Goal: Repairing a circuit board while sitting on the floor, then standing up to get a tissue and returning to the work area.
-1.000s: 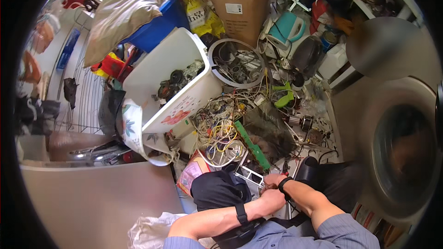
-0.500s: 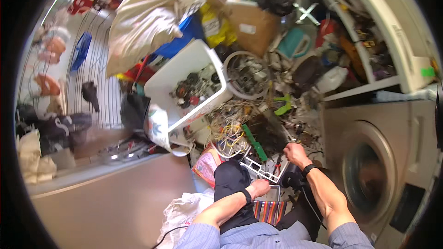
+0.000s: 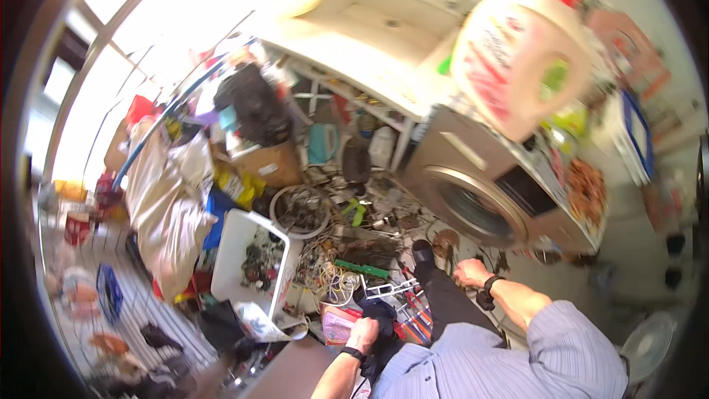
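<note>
White, a barred frame is lying at one o'clock from the left hand, nine o'clock from the right hand. Both are staying apart from it, fingers loosely curled; whether they're gripping anything, I cannot tell. Farther out, at one o'clock, a cream bottle is showing blurred red lettering.

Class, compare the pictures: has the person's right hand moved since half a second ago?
Yes: the right hand has shifted rightward, farther from the long, narrow green strip.
</note>
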A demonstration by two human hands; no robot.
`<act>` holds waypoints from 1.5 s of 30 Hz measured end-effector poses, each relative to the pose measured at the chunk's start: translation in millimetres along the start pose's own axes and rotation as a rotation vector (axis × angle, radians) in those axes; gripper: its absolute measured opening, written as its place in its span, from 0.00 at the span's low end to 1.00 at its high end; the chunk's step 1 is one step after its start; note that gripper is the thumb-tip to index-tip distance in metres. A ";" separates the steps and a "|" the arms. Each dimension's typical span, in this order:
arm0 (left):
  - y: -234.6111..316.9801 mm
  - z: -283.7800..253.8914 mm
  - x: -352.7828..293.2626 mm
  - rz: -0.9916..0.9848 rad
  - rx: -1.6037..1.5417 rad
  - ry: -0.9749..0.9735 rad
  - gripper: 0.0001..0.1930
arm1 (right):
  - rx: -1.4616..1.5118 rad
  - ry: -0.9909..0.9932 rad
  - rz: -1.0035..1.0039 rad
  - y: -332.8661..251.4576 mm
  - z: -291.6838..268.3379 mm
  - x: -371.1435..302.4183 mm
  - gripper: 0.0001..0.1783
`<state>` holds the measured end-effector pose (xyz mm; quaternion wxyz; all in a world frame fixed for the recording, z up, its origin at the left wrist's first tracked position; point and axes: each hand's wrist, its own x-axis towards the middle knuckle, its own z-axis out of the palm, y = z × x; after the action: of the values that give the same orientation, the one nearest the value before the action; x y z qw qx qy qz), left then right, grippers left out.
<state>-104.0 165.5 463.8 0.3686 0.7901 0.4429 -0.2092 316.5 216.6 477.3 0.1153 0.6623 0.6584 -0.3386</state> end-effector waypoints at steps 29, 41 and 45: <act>-46.4 -82.8 -93.2 0.049 0.212 -0.289 0.13 | 1.710 1.033 0.624 166.5 -46.3 -281.2 0.12; 10.6 -89.0 -23.4 0.001 0.291 -0.418 0.14 | 1.869 0.967 0.488 255.2 -116.3 -260.0 0.13; 42.7 -121.1 -4.6 0.025 0.296 -0.416 0.14 | 0.945 0.846 0.640 259.4 -134.1 -231.4 0.13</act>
<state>-69.4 241.6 561.4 0.3348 0.7807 0.3125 -0.4252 624.9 85.6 639.9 -0.3560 0.8770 0.2024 -0.2512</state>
